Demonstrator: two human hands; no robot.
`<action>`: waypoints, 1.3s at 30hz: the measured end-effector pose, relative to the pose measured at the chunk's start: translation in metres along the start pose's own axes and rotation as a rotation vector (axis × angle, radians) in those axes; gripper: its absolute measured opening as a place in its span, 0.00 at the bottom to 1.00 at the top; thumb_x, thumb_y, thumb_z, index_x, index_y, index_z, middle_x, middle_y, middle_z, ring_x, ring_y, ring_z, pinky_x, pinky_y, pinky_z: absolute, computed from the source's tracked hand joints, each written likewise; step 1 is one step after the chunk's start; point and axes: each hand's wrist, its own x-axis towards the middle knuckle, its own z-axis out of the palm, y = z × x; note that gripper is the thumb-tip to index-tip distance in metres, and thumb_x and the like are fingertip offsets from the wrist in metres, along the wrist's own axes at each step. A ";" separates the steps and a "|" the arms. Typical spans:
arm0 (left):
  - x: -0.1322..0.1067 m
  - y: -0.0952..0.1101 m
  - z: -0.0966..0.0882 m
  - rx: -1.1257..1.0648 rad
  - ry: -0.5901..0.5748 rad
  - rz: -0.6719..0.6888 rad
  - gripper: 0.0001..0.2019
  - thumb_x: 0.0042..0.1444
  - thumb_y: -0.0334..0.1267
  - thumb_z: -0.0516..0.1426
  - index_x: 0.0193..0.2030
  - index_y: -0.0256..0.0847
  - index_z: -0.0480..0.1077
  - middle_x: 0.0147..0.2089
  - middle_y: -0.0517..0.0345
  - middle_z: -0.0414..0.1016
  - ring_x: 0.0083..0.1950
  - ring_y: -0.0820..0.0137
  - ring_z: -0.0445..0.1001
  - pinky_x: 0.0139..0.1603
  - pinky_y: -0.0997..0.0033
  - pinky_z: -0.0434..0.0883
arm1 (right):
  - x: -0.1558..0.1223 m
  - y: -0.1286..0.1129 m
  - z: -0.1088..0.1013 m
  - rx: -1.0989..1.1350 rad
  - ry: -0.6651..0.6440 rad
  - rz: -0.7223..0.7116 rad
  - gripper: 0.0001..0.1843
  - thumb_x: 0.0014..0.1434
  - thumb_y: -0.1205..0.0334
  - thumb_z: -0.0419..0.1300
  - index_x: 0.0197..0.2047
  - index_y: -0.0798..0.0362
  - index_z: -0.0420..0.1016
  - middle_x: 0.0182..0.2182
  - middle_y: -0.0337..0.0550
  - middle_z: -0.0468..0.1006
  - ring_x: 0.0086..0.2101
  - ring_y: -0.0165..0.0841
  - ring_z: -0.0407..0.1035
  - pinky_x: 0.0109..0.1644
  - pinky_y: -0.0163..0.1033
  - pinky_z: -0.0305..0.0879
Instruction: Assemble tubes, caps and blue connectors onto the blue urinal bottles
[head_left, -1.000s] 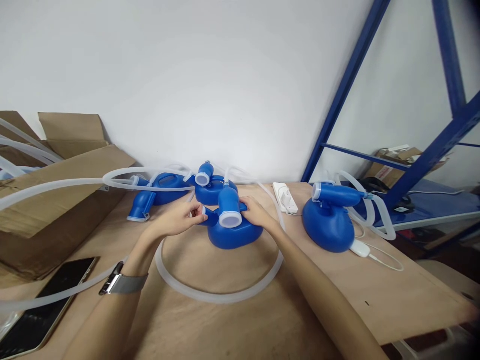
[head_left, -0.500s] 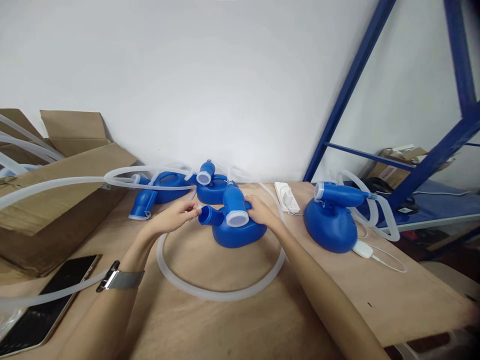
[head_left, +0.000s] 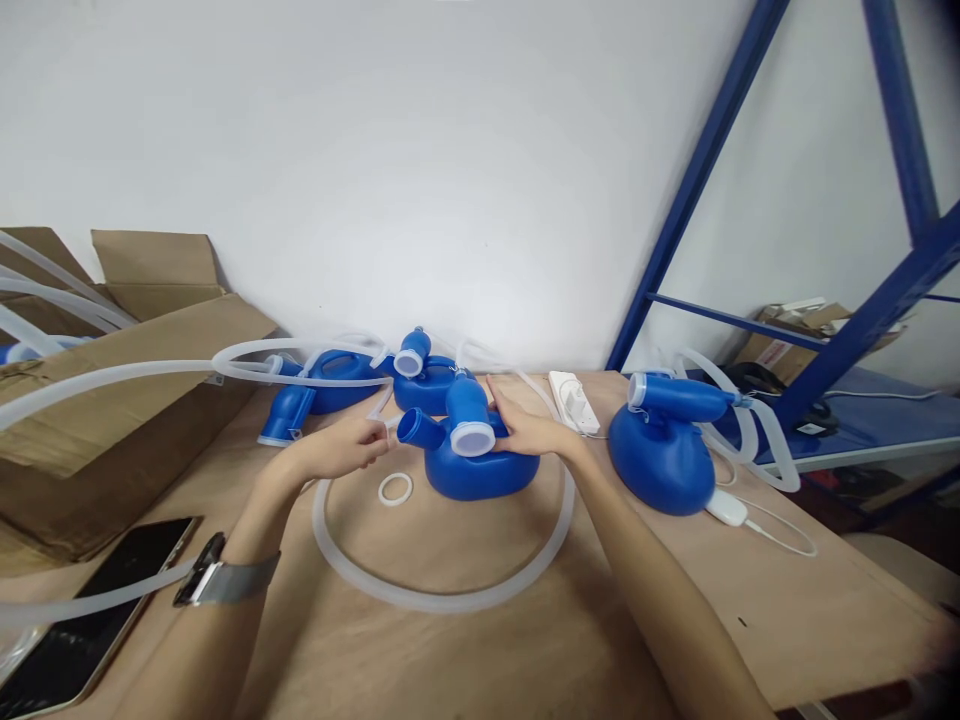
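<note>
- Head view, main item: blue plastic urinal bottle (head_left: pixel 480 475), glossy, squat rounded body, lying on tan table top (head_left: pixel 660 640). Sits mid-table, inside big loop of clear silicone tube (head_left: pixel 442 590).
- Bottle has 2 blue necks: wide one (head_left: pixel 466 400) angled up twd camera, white rim at end; short side spout (head_left: pixel 417 428) pointing L. No readable brand or text on it.
- R hand (head_left: pixel 529 430): open, fingers spread, touching bottle just beside wide neck.
- L hand (head_left: pixel 337 448): fingers curled, just by side spout, w/ thin clear tube at fingertips. Can't tell if gripping it.
- Small clear ring (head_left: pixel 395 489) lies on table, btwn L hand and bottle, inside loop.
- Metal mesh watch (head_left: pixel 225 582) on L wrist.
- Behind: 2 more blue bottles (head_left: pixel 427 388) (head_left: pixel 334 382) w/ tubing. R side: 3rd blue bottle (head_left: pixel 660 450), white power strip (head_left: pixel 574 402), white adapter (head_left: pixel 726 508).
- Far L: cardboard box (head_left: pixel 112 400), black phone (head_left: pixel 97 610).
- Far R: blue metal shelf frame (head_left: pixel 697 190), carton (head_left: pixel 795 340) w/ red label, too small to read.
</note>
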 end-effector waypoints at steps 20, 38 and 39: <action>0.019 0.060 0.066 0.058 0.596 0.430 0.21 0.50 0.45 0.70 0.34 0.45 0.59 0.35 0.64 0.65 0.35 0.66 0.67 0.36 0.66 0.61 | 0.009 -0.053 0.008 -0.274 0.195 -0.285 0.37 0.53 0.61 0.72 0.65 0.49 0.69 0.66 0.55 0.67 0.68 0.53 0.57 0.73 0.66 0.51; 0.029 0.045 0.068 -0.111 0.688 0.386 0.15 0.50 0.43 0.64 0.40 0.45 0.63 0.42 0.58 0.67 0.45 0.61 0.69 0.43 0.62 0.72 | 0.006 -0.077 0.006 -0.459 0.280 -0.053 0.40 0.52 0.43 0.74 0.63 0.50 0.71 0.60 0.59 0.71 0.61 0.57 0.62 0.71 0.72 0.45; 0.031 0.041 0.067 -0.131 0.687 0.377 0.15 0.50 0.43 0.64 0.42 0.45 0.65 0.44 0.56 0.69 0.47 0.61 0.71 0.45 0.61 0.74 | 0.006 -0.077 0.004 -0.474 0.279 -0.058 0.43 0.50 0.39 0.74 0.64 0.50 0.72 0.59 0.59 0.71 0.60 0.58 0.62 0.70 0.73 0.45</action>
